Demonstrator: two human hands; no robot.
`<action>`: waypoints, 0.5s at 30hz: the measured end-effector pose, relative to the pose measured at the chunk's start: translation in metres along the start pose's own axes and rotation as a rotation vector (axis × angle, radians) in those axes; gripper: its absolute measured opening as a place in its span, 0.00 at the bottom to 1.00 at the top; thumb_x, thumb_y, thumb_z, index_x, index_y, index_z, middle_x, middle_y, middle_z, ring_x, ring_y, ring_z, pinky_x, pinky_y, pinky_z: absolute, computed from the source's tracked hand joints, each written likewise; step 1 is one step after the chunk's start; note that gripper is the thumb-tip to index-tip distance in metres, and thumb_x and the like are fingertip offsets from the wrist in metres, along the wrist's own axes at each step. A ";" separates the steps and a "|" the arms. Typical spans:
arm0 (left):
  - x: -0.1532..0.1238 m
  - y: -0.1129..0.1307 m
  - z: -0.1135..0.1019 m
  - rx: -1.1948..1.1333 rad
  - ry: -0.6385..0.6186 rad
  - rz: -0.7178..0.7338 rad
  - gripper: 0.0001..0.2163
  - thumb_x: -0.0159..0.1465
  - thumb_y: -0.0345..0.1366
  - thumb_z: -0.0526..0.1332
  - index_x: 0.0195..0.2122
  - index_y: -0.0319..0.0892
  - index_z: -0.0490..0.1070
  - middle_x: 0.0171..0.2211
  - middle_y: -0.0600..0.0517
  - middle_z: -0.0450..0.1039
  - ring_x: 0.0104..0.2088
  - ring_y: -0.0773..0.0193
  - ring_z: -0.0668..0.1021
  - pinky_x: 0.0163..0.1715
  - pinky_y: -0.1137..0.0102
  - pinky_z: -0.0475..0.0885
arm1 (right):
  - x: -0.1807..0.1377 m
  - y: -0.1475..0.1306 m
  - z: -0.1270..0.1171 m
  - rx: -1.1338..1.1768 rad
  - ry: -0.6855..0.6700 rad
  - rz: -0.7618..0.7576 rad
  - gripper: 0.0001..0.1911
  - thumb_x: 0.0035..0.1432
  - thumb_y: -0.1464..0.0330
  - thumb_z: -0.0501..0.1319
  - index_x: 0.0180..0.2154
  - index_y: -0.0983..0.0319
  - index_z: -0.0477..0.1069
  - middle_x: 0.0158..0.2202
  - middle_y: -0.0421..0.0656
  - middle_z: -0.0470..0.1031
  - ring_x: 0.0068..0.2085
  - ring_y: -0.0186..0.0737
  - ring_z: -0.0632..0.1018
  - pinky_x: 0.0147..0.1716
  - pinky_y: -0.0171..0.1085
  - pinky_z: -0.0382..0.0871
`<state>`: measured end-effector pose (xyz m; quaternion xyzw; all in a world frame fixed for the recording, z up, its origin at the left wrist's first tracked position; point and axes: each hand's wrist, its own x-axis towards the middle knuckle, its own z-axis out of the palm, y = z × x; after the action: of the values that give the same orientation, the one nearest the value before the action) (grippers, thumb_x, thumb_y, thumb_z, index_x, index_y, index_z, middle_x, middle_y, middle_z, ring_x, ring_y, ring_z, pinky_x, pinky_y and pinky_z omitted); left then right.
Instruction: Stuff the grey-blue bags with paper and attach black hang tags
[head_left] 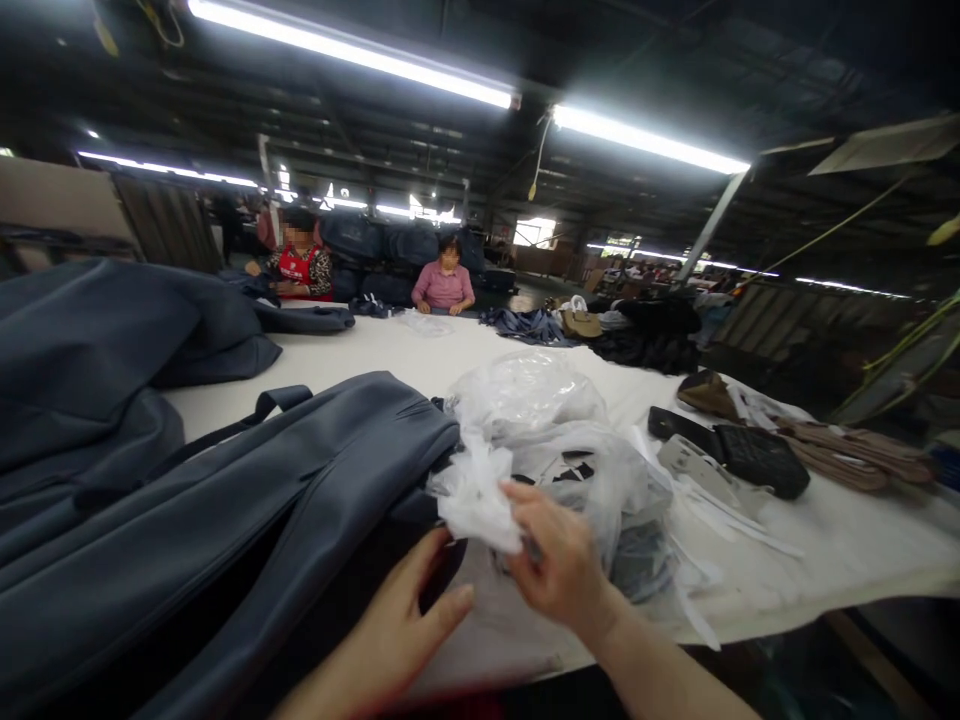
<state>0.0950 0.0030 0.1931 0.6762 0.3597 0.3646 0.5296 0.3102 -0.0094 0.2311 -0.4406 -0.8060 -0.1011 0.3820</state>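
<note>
My right hand (559, 560) is closed at the bunched white edge of a clear plastic bag (476, 495). Its index finger rests over the white bunch, and a small grey bit shows between finger and thumb, too blurred to name. Inside the plastic bag, dark and grey small pieces (574, 468) show through. My left hand (409, 610) is beside the end of a long dark blue-grey fabric bag (352, 450), thumb and index finger apart, with the other fingers partly hidden. The fabric bag lies on its side with a dark opening along it and a strap (281, 400) on top.
More blue-grey fabric (112, 320) is heaped at the left. On the white table (750, 590) at the right lie black pouches (757, 458), white strips (739, 515) and brown pieces (847, 450). Two people (444, 280) sit across the table. Dark cloth (645, 335) is piled at the back.
</note>
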 end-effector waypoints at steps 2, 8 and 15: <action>0.000 -0.005 0.009 0.170 0.081 0.077 0.31 0.62 0.49 0.60 0.63 0.40 0.59 0.62 0.37 0.61 0.62 0.45 0.64 0.62 0.49 0.59 | -0.026 -0.022 0.009 0.149 -0.043 -0.076 0.06 0.54 0.72 0.54 0.36 0.59 0.62 0.39 0.49 0.76 0.37 0.44 0.77 0.34 0.39 0.71; -0.028 -0.027 0.047 0.608 0.434 0.444 0.46 0.58 0.51 0.64 0.68 0.35 0.39 0.67 0.30 0.37 0.67 0.34 0.49 0.60 0.41 0.57 | -0.045 -0.044 0.025 0.522 -0.020 -0.031 0.05 0.57 0.65 0.50 0.32 0.59 0.60 0.32 0.47 0.71 0.33 0.42 0.73 0.35 0.43 0.70; -0.025 -0.020 0.040 0.120 0.313 -0.051 0.19 0.62 0.48 0.59 0.46 0.39 0.73 0.45 0.43 0.75 0.46 0.52 0.77 0.48 0.60 0.74 | -0.046 -0.035 0.018 0.918 -0.264 0.068 0.14 0.60 0.61 0.50 0.36 0.63 0.69 0.35 0.49 0.75 0.37 0.41 0.76 0.38 0.39 0.72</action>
<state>0.1159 -0.0338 0.1641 0.6322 0.4760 0.4296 0.4350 0.2880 -0.0504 0.1926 -0.2616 -0.7941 0.3347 0.4346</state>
